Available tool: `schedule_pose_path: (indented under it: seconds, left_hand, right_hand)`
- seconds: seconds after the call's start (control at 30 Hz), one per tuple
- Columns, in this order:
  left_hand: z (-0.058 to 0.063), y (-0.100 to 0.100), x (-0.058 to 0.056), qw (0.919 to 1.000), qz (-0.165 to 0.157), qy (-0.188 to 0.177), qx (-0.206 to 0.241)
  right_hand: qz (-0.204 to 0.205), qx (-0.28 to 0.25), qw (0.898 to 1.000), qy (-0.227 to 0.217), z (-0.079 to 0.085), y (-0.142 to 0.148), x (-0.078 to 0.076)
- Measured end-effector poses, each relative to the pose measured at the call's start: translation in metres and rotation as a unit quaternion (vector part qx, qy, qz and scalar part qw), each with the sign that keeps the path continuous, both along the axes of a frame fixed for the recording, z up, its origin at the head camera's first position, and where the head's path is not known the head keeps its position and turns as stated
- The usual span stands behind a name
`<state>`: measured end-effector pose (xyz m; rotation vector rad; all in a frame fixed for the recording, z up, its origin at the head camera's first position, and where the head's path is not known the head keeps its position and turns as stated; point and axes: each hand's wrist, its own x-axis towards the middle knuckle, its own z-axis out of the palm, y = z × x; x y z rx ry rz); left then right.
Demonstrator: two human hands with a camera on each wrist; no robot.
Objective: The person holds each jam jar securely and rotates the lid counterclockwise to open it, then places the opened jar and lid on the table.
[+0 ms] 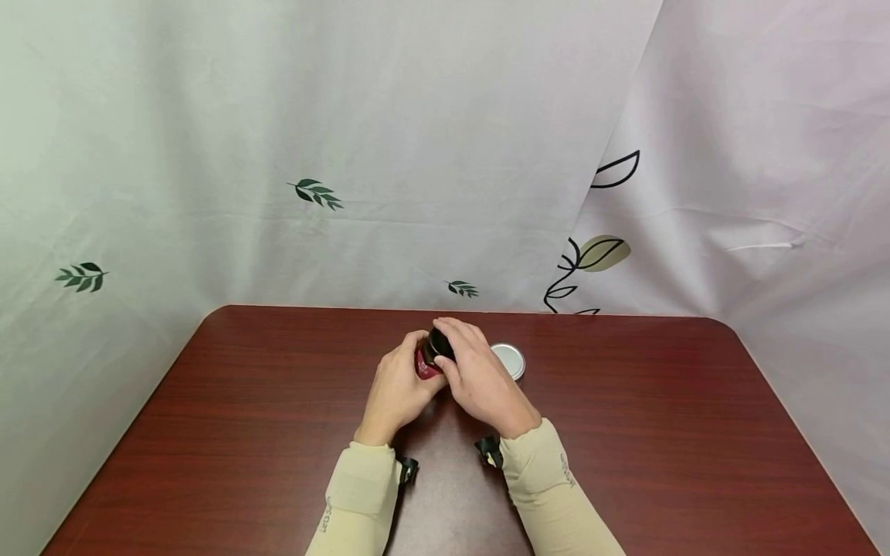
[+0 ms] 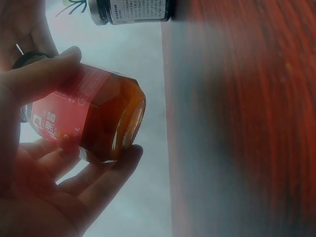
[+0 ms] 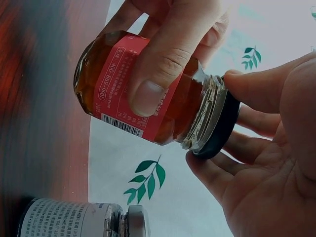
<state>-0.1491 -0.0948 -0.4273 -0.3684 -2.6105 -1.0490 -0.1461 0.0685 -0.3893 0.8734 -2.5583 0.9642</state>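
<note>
1. The left hand's [image 1: 402,388] grip holds the jar [image 3: 173,116] between thumb and fingers; the right hand's [image 1: 484,386] grip pinches the black lid [image 3: 222,129] by its rim.
2. The step in hand seems to be turning the lid; on or off cannot be told. The next move calls for a steady left grip.
3. The jar lies within the left grip, tilted, clear of the worktop [image 1: 278,417], mouth toward the right grip.
4. A silver-lidded jar [image 3: 69,219] stands just beyond the right grip.

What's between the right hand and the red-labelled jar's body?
The black lid, at the mouth of the red-labelled jar, gripped by the right hand; the right wrist view shows it.
</note>
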Motion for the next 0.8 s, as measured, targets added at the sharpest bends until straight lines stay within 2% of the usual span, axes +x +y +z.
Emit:
schedule_pose_path:
  seconds: [0.8]
  left_hand:
    - [0.0011,-0.001,-0.0001,0.9998,0.006,-0.012,0.011]
  right_hand:
    - [-0.007,-0.02,1.0,-0.009,0.0004,0.0,-0.0007]
